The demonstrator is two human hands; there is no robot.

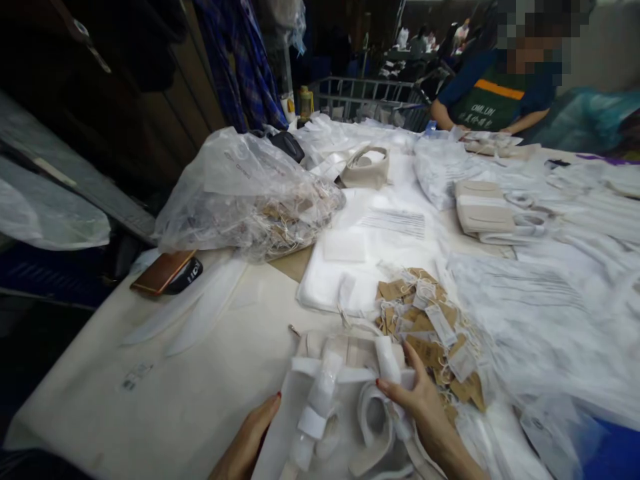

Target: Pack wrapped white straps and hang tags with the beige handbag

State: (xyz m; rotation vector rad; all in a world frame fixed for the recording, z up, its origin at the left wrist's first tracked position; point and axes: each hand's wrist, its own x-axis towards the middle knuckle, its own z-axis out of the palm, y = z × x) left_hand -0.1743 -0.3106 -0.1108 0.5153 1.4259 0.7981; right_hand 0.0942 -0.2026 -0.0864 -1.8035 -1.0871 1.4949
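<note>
A pale beige handbag (343,437) lies at the bottom middle of the table, with white wrapping around its straps and hardware. A coiled strap (374,427) rests on its front. My left hand (257,430) grips the bag's left edge, thumb along the side and the other fingers mostly hidden. On the right, my right hand (423,403) is closed around the upper right edge, its thumb against a white-wrapped strap end (389,359). Just beyond the right hand is a heap of brown cardboard tags (423,347) with strings and small white labels.
Clear plastic bag (245,193) of tags stands left of centre. Stacked white plastic bags (370,260) lie behind the handbag. A brown phone-like object (164,272) sits at the left edge. More beige bags (483,207) lie right. A person in a green apron (487,103) works across the table.
</note>
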